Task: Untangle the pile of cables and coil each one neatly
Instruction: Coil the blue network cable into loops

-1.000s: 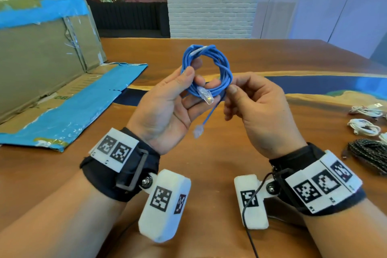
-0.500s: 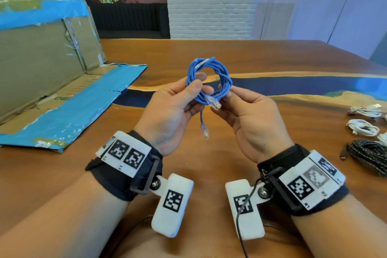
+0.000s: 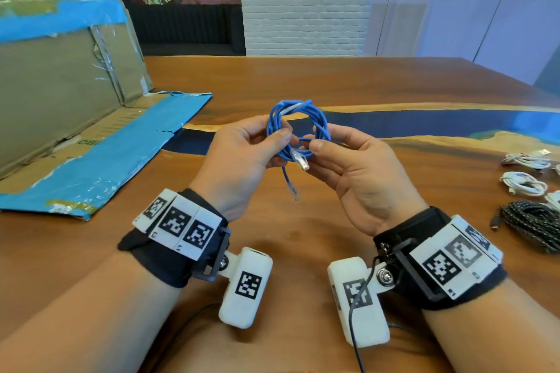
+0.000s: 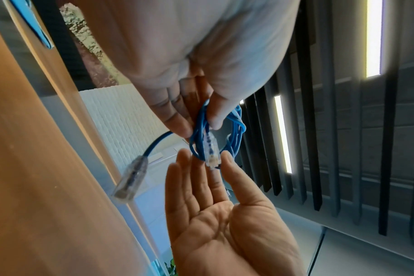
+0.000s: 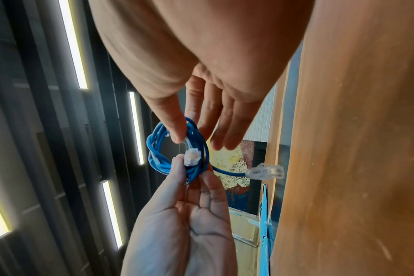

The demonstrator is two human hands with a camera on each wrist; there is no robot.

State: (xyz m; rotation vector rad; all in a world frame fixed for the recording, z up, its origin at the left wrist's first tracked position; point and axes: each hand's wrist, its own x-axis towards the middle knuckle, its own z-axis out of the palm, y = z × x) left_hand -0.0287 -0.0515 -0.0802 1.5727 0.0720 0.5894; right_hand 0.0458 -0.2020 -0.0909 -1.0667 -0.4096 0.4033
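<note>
A blue network cable [image 3: 322, 123] is wound into a small coil and held upright above the wooden table [image 3: 303, 85]. My left hand [image 3: 277, 142] pinches the coil's left side between thumb and fingers. My right hand [image 3: 318, 142] pinches its lower right side, thumb in front and fingers behind. One clear plug [image 3: 300, 159] lies across the coil's bottom, and the other plug [image 3: 293, 191] dangles on a short tail. The left wrist view shows the coil [image 4: 236, 130] and the plug [image 4: 210, 151] between both hands. The right wrist view shows the coil [image 5: 154, 149] under my right thumb.
A flattened cardboard box with blue tape [image 3: 60, 85] stands and lies at the left. At the right edge lie two coiled white cables [image 3: 524, 185] and a black braided cable [image 3: 533, 221].
Both hands have sunk a little with the coil. My right hand has opened from a closed pinch on the coil's right side and now holds it with thumb in front.
</note>
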